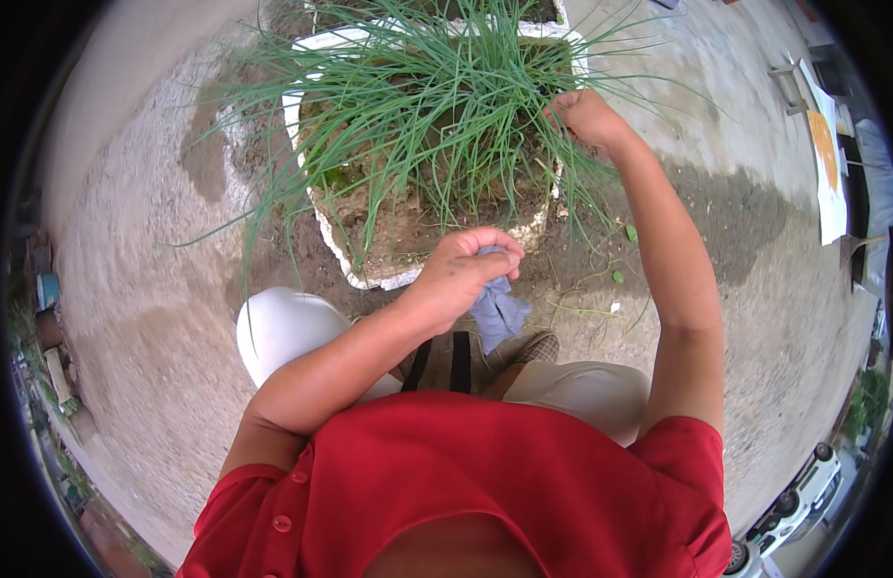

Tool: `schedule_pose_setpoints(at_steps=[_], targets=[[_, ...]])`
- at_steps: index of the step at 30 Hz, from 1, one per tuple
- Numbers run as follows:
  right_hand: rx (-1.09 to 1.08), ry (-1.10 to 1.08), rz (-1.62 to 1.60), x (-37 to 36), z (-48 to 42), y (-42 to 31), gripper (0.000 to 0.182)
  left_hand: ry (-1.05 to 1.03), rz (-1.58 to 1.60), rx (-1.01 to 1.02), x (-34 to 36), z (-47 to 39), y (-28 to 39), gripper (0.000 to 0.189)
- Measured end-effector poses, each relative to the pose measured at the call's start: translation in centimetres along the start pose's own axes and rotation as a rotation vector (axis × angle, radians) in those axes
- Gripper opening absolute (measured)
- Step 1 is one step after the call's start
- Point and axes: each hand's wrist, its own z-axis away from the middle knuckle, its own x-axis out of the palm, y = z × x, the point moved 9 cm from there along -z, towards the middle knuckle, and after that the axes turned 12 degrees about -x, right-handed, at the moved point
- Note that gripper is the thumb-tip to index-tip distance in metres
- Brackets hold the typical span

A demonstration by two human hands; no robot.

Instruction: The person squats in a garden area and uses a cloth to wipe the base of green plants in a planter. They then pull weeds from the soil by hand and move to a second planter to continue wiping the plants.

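A white foam planter box [329,242] with a chipped rim holds soil and a dense clump of thin green chives or spring onions [446,101]. Many leaves arch over its sides. In front of the box's near edge, my left hand [457,271] grips a crumpled grey-blue cloth [498,318], which hangs down from the fingers. My right hand [587,119] is at the right rim, with bent fingers among the outer leaves. Its fingertips are partly hidden, so whether it pinches a leaf is unclear.
Behind stands another planter box [562,11], cut off by the picture's top. Pulled stems [576,307] and small green leaves [618,277] lie on the concrete ground [150,361]. My knees [291,329] are close to the near side. White vehicles [797,498] stand far right.
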Motion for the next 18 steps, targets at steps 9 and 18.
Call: schedule_pose_setpoints(at_steps=[9, 18], targets=[[0.067, -0.076, -0.099, 1.0, -0.6, 1.7, 0.018, -0.007, -0.013, -0.029, -0.2, -0.1, -0.3, 0.015], [0.112, -0.103, -0.355, 2.6, -0.6, 2.1, 0.012, 0.003, -0.014, -0.015, -0.4, -0.1, -0.2, 0.015]])
